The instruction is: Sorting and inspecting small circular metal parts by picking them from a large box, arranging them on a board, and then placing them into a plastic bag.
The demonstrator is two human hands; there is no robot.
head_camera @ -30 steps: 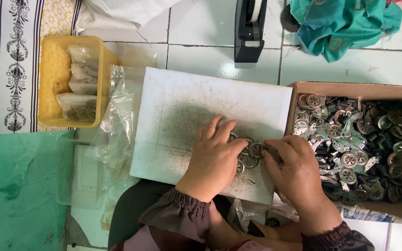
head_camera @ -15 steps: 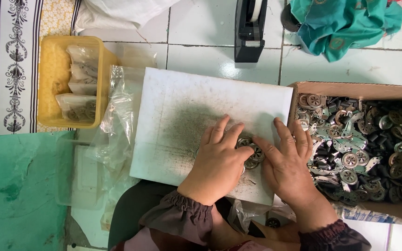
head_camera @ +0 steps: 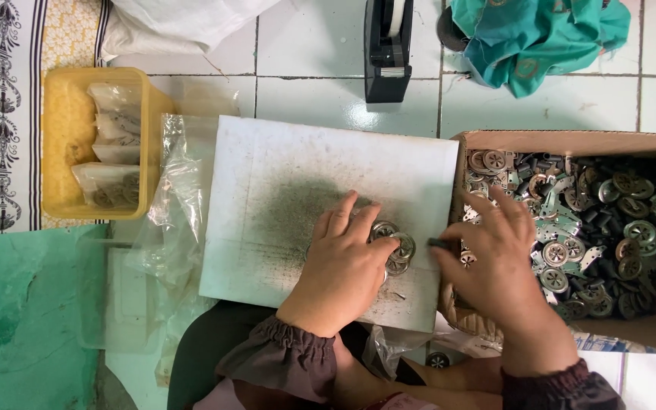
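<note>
My left hand rests palm down on a smudged white board, its fingers touching a small cluster of round metal discs. My right hand hovers at the board's right edge, pinching a small dark part between thumb and fingers. Right beside it stands a cardboard box filled with several metal discs and dark parts.
A yellow plastic tub with filled clear bags sits at the left. Loose clear plastic bags lie beside the board. A black tape dispenser and teal cloth lie on the tiled floor beyond. Green mat at lower left.
My right hand has shifted right from the disc cluster toward the box and now pinches a small dark part. My left hand stays on the discs.
</note>
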